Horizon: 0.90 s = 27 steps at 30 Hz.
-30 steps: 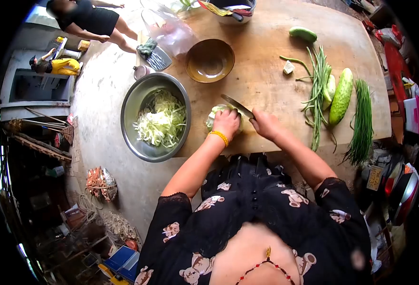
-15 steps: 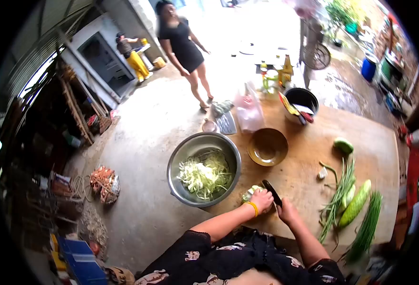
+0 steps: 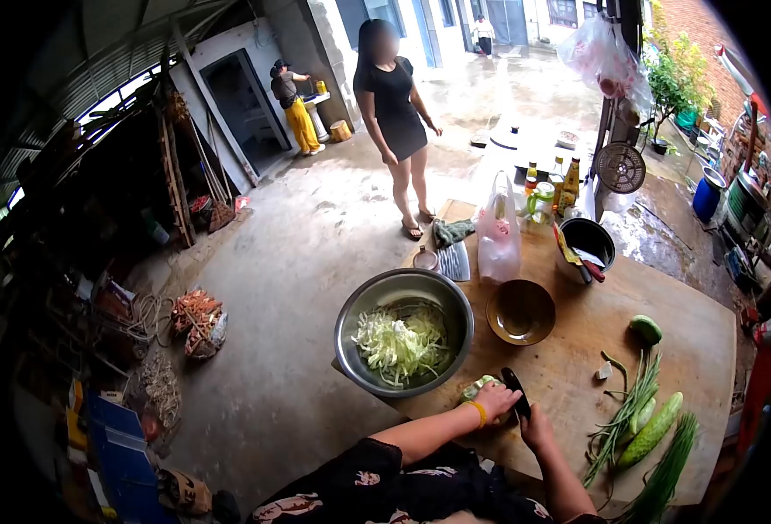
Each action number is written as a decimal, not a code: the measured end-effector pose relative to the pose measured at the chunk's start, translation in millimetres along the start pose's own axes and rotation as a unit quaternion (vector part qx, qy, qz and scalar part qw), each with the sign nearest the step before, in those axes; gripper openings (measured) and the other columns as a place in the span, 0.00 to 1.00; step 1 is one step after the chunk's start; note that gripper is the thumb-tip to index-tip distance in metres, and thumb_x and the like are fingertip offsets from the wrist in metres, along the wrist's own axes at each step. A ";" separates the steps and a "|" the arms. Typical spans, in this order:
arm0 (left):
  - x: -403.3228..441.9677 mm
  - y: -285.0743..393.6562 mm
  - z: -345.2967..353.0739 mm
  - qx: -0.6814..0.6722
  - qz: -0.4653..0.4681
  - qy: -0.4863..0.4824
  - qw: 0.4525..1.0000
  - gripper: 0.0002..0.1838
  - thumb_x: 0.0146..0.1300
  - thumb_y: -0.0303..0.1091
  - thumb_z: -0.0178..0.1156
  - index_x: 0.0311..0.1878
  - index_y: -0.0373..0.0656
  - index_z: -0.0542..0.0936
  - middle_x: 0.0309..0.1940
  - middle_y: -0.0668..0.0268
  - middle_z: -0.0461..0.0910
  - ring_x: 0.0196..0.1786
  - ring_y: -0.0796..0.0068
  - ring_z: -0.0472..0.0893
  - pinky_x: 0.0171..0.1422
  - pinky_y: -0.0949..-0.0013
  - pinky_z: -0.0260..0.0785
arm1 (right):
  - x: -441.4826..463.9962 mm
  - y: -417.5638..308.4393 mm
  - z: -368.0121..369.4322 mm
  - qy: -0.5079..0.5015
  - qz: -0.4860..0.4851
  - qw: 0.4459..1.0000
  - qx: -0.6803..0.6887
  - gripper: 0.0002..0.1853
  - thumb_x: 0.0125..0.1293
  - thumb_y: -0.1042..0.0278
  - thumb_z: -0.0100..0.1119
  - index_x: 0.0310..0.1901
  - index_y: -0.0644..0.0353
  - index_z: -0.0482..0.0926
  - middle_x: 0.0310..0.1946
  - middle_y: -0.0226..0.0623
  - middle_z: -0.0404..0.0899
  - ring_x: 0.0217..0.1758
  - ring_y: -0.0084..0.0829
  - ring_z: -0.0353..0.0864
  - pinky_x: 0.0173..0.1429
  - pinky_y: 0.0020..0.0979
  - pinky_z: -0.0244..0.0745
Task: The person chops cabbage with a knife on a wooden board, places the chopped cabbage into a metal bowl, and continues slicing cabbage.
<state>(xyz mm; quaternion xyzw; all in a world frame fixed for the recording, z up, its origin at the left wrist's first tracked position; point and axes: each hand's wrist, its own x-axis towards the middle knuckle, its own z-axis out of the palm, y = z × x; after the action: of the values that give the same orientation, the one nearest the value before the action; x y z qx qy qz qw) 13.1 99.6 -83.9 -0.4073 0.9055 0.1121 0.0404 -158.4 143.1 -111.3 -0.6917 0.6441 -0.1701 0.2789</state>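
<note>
My left hand [image 3: 497, 401], with a yellow bracelet at the wrist, presses on a piece of pale green cabbage [image 3: 480, 388] near the table's front edge. In my right hand [image 3: 536, 426] is the handle of a dark-bladed knife [image 3: 515, 391]; its blade lies close against my left fingers. Left of the hands, a large metal bowl [image 3: 461, 351] holds shredded cabbage [image 3: 400, 342]. A brown bowl [image 3: 521, 313] rests on the wooden table [image 3: 578, 336] behind my hands. My left hand partly hides the cabbage piece.
At right lie long beans [image 3: 627, 417], cucumbers [image 3: 652, 430], green chives [image 3: 667, 470] and a small white piece [image 3: 604, 371]. Farther back are a cleaver [image 3: 454, 261], a plastic bag [image 3: 499, 236], a black pot [image 3: 588, 242] and bottles [image 3: 570, 185]. A person [image 3: 394, 109] stands beyond the table.
The view has tilted up and turned, bringing the yard, bottles and standing person into fuller view. My hands stay at the cabbage with the knife still held.
</note>
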 end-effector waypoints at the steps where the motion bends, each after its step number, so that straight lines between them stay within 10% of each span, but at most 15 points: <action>1: 0.0 -2.1 -3.0 -0.010 0.009 -0.022 1.000 0.40 0.41 0.42 0.66 0.58 0.48 0.58 0.41 0.68 0.73 0.49 0.68 0.72 0.52 0.59 0.60 | 0.5 -4.9 -4.3 -0.005 0.002 1.000 -0.002 0.13 0.55 0.64 0.55 0.35 0.60 0.64 0.27 0.57 0.73 0.33 0.58 0.72 0.34 0.50 0.66; 9: -3.8 -10.8 6.1 -0.052 0.038 0.028 0.997 0.50 0.34 0.42 0.71 0.62 0.44 0.54 0.44 0.66 0.74 0.49 0.67 0.72 0.50 0.60 0.59 | -1.2 -7.1 -9.7 -0.024 0.053 0.998 -0.011 0.14 0.55 0.63 0.55 0.35 0.62 0.64 0.30 0.57 0.73 0.36 0.57 0.72 0.37 0.49 0.67; 13: -5.0 -5.2 -4.5 0.003 0.021 0.018 1.000 0.61 0.35 0.42 0.71 0.69 0.58 0.39 0.35 0.68 0.76 0.40 0.68 0.76 0.44 0.63 0.61 | -4.6 -17.5 -12.9 -0.037 0.063 0.997 -0.021 0.13 0.56 0.64 0.54 0.37 0.62 0.64 0.29 0.57 0.74 0.36 0.57 0.73 0.38 0.50 0.68; 24: -2.5 3.7 -9.0 0.079 0.009 -0.018 0.997 0.60 0.34 0.49 0.70 0.69 0.55 0.41 0.33 0.70 0.77 0.40 0.72 0.76 0.41 0.64 0.62 | -5.7 -33.8 -32.1 -0.111 0.065 0.991 -0.032 0.22 0.55 0.56 0.56 0.45 0.63 0.65 0.35 0.55 0.74 0.38 0.53 0.74 0.41 0.46 0.70; 27: -4.3 2.9 -11.3 0.073 0.008 -0.004 0.997 0.59 0.35 0.48 0.70 0.68 0.55 0.43 0.34 0.69 0.76 0.40 0.71 0.76 0.41 0.64 0.62 | 3.4 -40.6 -67.3 -0.004 -0.058 0.994 -0.093 0.21 0.50 0.56 0.61 0.40 0.62 0.73 0.35 0.49 0.75 0.41 0.46 0.74 0.44 0.40 0.70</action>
<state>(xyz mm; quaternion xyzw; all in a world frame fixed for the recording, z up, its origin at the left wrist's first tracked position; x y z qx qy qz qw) 14.0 101.9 -71.8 -0.3952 0.9145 0.0477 0.0726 -165.7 129.1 -34.1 -0.7514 0.6149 -0.1230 0.2053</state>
